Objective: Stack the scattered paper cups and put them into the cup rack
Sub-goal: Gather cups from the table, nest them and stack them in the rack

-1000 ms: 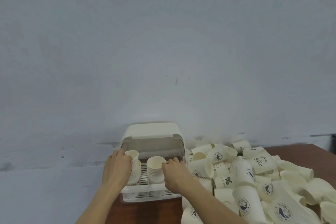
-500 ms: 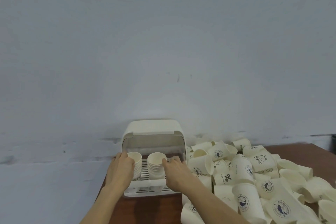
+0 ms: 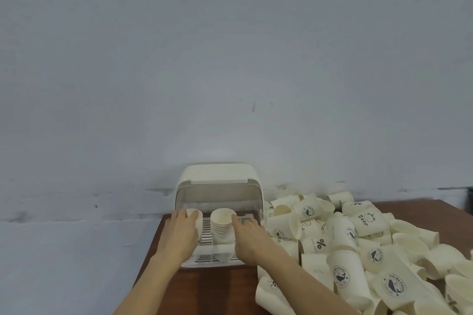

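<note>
The cream cup rack point(image 3: 217, 179) stands at the table's back left with its lid up, and its slatted tray point(image 3: 212, 262) faces me. Two stacks of paper cups stand upright in it. My left hand point(image 3: 179, 235) wraps the left stack point(image 3: 196, 217) from the left side. My right hand point(image 3: 249, 240) lies over the tray's right part, fingers fairly straight, with its forefinger touching the rim of the right stack point(image 3: 222, 224). A big heap of scattered printed paper cups point(image 3: 358, 243) covers the table to the right of the rack.
The brown wooden table point(image 3: 204, 289) ends just left of the rack, and a pale wall rises close behind. Loose cups lie right against the rack's right side and down to the near right edge of view.
My left hand has lowered its stack down into the tray. My right hand has stayed beside the right stack, shifting only slightly.
</note>
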`<state>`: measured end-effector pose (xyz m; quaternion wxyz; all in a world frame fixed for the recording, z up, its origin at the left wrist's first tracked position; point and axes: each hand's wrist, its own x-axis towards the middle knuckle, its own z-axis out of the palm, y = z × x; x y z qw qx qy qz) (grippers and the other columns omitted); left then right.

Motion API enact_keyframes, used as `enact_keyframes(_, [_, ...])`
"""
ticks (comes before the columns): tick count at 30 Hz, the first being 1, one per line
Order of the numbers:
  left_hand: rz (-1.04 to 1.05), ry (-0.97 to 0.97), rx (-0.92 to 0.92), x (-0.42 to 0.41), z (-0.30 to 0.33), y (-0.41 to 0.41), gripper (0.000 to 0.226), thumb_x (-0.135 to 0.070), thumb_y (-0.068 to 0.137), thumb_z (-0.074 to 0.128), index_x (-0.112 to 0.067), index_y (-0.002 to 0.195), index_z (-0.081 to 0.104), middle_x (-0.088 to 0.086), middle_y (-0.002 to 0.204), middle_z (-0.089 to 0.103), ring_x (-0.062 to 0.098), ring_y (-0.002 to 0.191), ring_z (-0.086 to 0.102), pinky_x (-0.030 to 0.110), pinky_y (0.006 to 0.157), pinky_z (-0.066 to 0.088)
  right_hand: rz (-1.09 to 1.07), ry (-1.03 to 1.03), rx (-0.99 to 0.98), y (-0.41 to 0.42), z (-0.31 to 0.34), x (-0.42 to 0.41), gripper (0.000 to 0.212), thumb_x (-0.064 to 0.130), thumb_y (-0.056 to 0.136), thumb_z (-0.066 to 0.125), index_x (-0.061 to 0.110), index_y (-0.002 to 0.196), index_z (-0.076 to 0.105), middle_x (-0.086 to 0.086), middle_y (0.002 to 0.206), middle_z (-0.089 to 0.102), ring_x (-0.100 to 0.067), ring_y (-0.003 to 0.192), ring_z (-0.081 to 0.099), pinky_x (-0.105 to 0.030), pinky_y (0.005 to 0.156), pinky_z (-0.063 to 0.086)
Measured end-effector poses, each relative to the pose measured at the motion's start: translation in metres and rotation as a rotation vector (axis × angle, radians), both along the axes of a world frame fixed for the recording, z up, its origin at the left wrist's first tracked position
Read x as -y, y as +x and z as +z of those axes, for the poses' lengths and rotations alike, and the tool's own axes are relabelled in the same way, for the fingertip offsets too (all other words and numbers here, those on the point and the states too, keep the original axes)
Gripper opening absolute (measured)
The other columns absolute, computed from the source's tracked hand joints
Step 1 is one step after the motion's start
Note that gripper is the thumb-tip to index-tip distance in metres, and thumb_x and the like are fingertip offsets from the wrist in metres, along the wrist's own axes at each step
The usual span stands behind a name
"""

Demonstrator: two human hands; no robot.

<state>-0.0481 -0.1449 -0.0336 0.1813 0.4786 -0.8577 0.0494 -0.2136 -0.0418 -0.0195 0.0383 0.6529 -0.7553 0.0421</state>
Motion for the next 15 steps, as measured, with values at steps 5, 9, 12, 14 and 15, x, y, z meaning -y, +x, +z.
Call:
enact_keyframes(5, [-0.125, -0.005, -0.083, -0.037, 0.014, -0.028, 0.043, -0.021, 0.095, 0.045, -0.023, 0.137, 0.046, 0.004, 0.129, 0.049, 0.023, 0.121, 0.042, 0.034, 0.098, 0.039, -0.001, -0.060, 0.063, -0.007, 0.002, -0.018, 0.054, 0.008, 0.084, 0.047, 0.011, 0.137, 0.034, -0.017, 0.124, 0.053, -0.037, 0.120, 0.041, -0.046, 0.094, 0.039])
enact_keyframes(9, [-0.257, 0.009, -0.121, -0.067, 0.015, -0.060, 0.040, -0.026, 0.095, 0.047, -0.023, 0.135, 0.049, 0.003, 0.128, 0.049, 0.022, 0.121, 0.041, 0.034, 0.096, 0.039, -0.021, -0.073, 0.043, -0.024, 0.007, -0.036, 0.045, 0.010, 0.086, 0.045, 0.010, 0.131, 0.040, -0.016, 0.123, 0.051, -0.033, 0.116, 0.042, -0.045, 0.094, 0.039])
enact_keyframes(12, [-0.342, 0.031, -0.148, -0.087, 0.008, -0.081, 0.038, -0.024, 0.095, 0.048, -0.023, 0.132, 0.051, 0.001, 0.125, 0.050, 0.020, 0.120, 0.042, 0.033, 0.094, 0.039, -0.053, -0.070, 0.007, -0.041, 0.014, -0.056, 0.032, 0.013, 0.090, 0.045, 0.009, 0.122, 0.045, -0.015, 0.116, 0.052, -0.033, 0.112, 0.043, -0.042, 0.091, 0.038])
enact_keyframes(14, [-0.383, 0.053, -0.141, -0.097, 0.003, -0.094, 0.039, -0.023, 0.095, 0.048, -0.022, 0.135, 0.051, 0.000, 0.126, 0.051, 0.019, 0.122, 0.042, 0.032, 0.096, 0.039, -0.085, -0.068, -0.024, -0.056, 0.018, -0.069, 0.026, 0.011, 0.090, 0.044, 0.008, 0.115, 0.048, -0.015, 0.112, 0.053, -0.032, 0.108, 0.044, -0.040, 0.086, 0.039])
enact_keyframes(15, [-0.391, 0.061, -0.127, -0.102, 0.001, -0.102, 0.041, -0.022, 0.096, 0.048, -0.023, 0.136, 0.049, 0.000, 0.126, 0.051, 0.019, 0.122, 0.043, 0.031, 0.096, 0.039, -0.111, -0.071, -0.039, -0.065, 0.021, -0.077, 0.023, 0.009, 0.089, 0.043, 0.008, 0.111, 0.050, -0.015, 0.109, 0.054, -0.032, 0.105, 0.046, -0.038, 0.082, 0.039])
